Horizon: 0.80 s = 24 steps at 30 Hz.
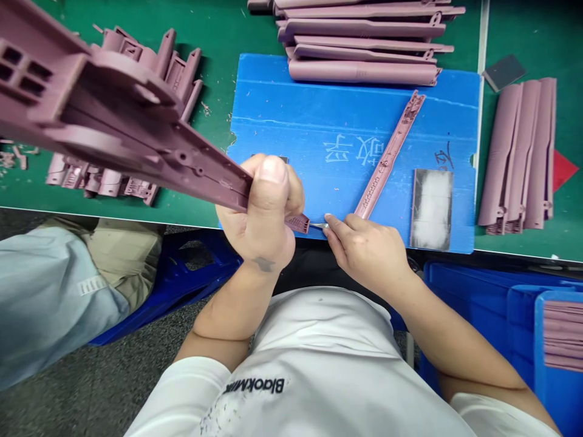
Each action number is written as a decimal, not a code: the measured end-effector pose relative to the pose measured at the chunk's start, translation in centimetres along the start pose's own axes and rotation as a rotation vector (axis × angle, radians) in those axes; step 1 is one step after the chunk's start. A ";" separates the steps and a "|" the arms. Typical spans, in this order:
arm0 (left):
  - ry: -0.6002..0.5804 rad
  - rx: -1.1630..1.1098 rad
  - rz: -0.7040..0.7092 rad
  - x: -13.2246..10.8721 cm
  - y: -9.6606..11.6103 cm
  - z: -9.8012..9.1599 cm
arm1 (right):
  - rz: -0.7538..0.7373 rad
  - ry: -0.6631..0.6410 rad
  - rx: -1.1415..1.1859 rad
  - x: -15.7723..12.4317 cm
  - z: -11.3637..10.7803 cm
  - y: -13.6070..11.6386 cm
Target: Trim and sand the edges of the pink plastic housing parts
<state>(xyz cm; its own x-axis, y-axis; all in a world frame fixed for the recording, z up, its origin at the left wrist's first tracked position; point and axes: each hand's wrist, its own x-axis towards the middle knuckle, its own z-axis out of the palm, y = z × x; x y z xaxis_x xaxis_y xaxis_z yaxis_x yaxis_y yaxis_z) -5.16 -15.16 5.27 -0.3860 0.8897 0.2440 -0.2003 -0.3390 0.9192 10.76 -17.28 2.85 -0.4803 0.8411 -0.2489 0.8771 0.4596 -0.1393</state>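
My left hand (268, 212) is wrapped round a long mauve plastic shell (200, 161), thumb on top. The shell rises toward the camera at the upper left, its ribbed, hollow inner side showing. Its narrow far end sticks out past my fist. There the tip of a slim metal blade (319, 225) meets or nearly meets it; my right hand (371, 249) grips this blade with the index finger stretched along it, and its handle is hidden. Just beyond my right hand, a slender mauve plastic strip (387, 161) lies slantwise on the blue corrugated sheet (282, 121).
Mauve shells (364, 71) are stacked at the back, with more shells (519, 158) at the right. Smaller mauve parts (109, 182) and shavings lie left. A dusty grey sanding block (432, 209) rests on the sheet. Blue crates (483, 303) stand lower right; another person's sleeve (54, 303) is at left.
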 end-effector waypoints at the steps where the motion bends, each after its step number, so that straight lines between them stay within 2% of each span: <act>1: 0.003 0.001 -0.002 0.0 0.0 0.0 | 0.008 0.003 -0.005 0.0 0.0 0.0; 12: 0.023 -0.021 -0.018 0.0 0.1 0.2 | -0.026 -0.010 0.003 -0.3 0.1 0.1; 15: 0.032 -0.007 -0.029 0.0 0.1 0.2 | 0.000 0.008 -0.011 -0.3 0.1 0.2; 20: 0.027 -0.005 -0.019 0.0 0.1 0.2 | -0.046 0.028 -0.011 -0.4 0.3 0.0; 24: 0.027 -0.009 -0.023 0.0 0.0 0.2 | -0.005 0.062 -0.007 -0.5 0.5 0.1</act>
<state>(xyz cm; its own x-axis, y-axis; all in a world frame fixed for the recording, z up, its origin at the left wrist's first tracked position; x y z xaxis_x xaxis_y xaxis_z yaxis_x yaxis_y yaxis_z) -4.98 -15.11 5.33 -0.4055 0.8887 0.2141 -0.2177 -0.3214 0.9216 11.08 -17.79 2.54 -0.4838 0.8547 -0.1881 0.8748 0.4657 -0.1339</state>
